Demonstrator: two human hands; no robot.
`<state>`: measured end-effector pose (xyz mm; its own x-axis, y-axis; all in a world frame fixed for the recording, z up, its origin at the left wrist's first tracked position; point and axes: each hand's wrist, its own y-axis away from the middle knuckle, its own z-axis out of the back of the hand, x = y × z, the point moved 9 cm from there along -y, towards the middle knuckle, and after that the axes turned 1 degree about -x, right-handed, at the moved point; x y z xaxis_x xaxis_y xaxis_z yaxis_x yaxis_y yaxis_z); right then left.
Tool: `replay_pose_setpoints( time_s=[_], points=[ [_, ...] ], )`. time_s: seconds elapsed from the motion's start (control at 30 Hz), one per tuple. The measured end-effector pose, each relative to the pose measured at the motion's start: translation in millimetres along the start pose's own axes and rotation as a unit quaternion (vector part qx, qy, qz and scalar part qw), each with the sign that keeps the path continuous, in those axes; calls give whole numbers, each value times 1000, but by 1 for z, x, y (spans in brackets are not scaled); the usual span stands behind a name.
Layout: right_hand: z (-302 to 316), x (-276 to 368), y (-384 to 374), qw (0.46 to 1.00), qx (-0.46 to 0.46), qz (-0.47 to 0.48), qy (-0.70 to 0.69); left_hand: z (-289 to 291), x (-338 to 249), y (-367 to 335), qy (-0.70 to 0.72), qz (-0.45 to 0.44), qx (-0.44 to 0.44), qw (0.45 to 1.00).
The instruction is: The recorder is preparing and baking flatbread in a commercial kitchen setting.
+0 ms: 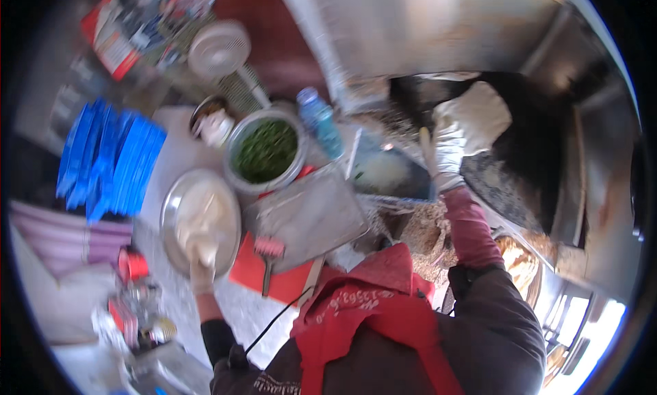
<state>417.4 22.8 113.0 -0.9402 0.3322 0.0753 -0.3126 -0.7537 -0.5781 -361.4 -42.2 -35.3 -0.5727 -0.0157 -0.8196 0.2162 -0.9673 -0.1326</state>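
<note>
My left hand [200, 257] reaches down into a round metal bowl [235, 239] and touches the soft white dough [198, 215] inside. Its fingers are blurred against the dough, so their grip cannot be told. In a white glove, my right hand [449, 152] stretches to the dark mouth of an oven [523, 169]. A thin, pale sheet of dough [484, 114] is in its fingers, spread above the blackened surface. Beside the glove stands a narrow pale stick [426, 148]; whether the hand touches it cannot be told.
A tub of chopped greens [265, 150] stands beyond the bowl. Near it are a blue bottle [320, 123], a metal tray [308, 217], a pan of cloudy liquid [387, 172] and a pink-headed brush [268, 255] on a red board [250, 275]. Blue plastic bags [109, 159] hang at left; a fan [219, 49] stands behind.
</note>
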Motion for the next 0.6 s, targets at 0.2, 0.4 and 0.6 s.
replay_pose_setpoints(
  time_s=[0.2, 0.4, 0.6],
  points=[
    [-79, 109, 102, 940, 186, 136, -253, -193, -184, 30, 477, 262, 228, 807],
    [-86, 226, 164, 846, 283, 261, -370, -329, -156, 26, 165, 160, 201, 952],
    [-71, 277, 223, 821, 284, 402, -290, -317, -137, 12, -97, 88, 123, 984]
  ],
)
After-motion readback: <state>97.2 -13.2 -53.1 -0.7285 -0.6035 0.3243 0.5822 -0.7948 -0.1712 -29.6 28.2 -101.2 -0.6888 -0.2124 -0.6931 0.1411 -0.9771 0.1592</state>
